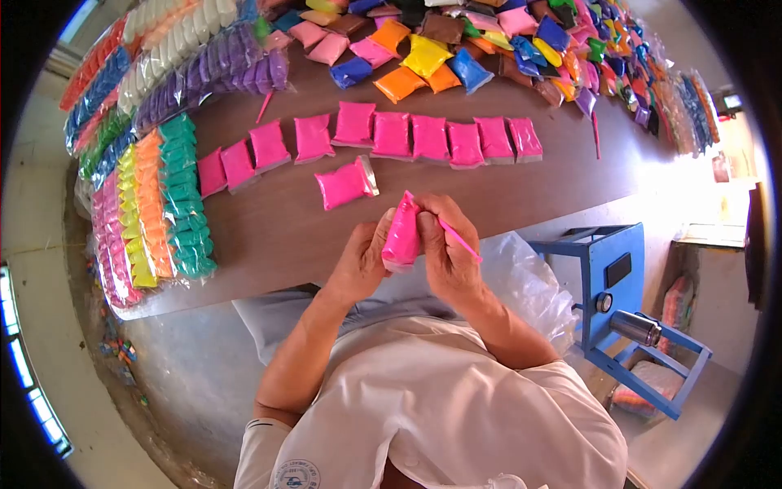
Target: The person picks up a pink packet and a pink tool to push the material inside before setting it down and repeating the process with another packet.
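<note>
Between my two hands, over the table's near edge, is a small plastic packet filled with bright pink material, held upright. My left hand is closed on its left side. The fingers of my right hand pinch its right side, and a thin pink stick is also held in that hand, pointing out to the right. Just beyond my hands, a single pink packet lies on the brown table. Behind it runs a row of several similar pink packets.
Bundles of teal packets and purple packets line the left side. A heap of mixed-colour packets covers the far side. On my right, a blue stool carries a phone and a metal flask.
</note>
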{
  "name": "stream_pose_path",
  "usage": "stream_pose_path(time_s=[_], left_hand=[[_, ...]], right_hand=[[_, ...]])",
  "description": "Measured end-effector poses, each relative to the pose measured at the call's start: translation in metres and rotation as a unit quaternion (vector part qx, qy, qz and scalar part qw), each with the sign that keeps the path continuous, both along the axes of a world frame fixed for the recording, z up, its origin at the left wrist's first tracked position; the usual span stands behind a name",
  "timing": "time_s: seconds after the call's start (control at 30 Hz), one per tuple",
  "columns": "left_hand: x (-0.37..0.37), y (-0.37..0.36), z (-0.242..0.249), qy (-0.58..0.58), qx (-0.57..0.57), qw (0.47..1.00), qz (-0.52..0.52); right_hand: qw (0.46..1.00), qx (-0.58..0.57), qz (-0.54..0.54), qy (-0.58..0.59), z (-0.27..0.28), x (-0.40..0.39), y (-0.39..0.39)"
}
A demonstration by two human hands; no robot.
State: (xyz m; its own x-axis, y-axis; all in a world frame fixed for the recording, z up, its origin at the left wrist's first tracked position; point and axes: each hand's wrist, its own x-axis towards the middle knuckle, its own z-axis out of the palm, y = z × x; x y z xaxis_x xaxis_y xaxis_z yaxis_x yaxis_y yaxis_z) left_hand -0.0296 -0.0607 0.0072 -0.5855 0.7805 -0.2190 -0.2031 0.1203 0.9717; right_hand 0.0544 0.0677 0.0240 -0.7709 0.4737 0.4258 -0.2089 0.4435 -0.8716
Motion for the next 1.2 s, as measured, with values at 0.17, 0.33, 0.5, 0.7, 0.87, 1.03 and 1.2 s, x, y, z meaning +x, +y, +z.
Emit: stream_pose_path(time_s=[0.17, 0.33, 0.5, 0.7, 0.87, 1.03, 1.2], left_hand=[[-0.002, 0.005, 0.006, 0.002, -0.041, 0.999, -0.027], [-0.002, 0.007, 0.017, -0.012, -0.003, 0.999, -0.037], [0.003, 0.011, 0.005, 0.100, -0.029, 0.993, -0.047], [0.011, 0.011, 0.008, 0.122, -0.059, 0.991, 0.022], [0.014, 0.012, 0.009, 0.254, -0.111, 0.961, 0.011], [0.022, 0.017, 0.008, 0.333, -0.057, 0.941, 0.037], [0.026, 0.020, 0.017, 0.364, -0.104, 0.925, 0.038]], right_hand=[[0.993, 0.058, -0.099, -0.033, -0.007, 0.012, 0.004], [0.973, 0.150, -0.168, -0.052, -0.015, 0.018, 0.000], [0.973, 0.169, -0.153, -0.033, -0.025, 0.016, -0.001], [0.991, 0.052, -0.118, -0.045, -0.010, 0.023, 0.023], [0.989, 0.116, -0.032, -0.082, 0.014, 0.038, 0.036], [0.973, 0.229, -0.009, -0.008, 0.011, 0.034, 0.025], [0.959, 0.275, -0.065, -0.026, -0.005, 0.030, 0.053]])
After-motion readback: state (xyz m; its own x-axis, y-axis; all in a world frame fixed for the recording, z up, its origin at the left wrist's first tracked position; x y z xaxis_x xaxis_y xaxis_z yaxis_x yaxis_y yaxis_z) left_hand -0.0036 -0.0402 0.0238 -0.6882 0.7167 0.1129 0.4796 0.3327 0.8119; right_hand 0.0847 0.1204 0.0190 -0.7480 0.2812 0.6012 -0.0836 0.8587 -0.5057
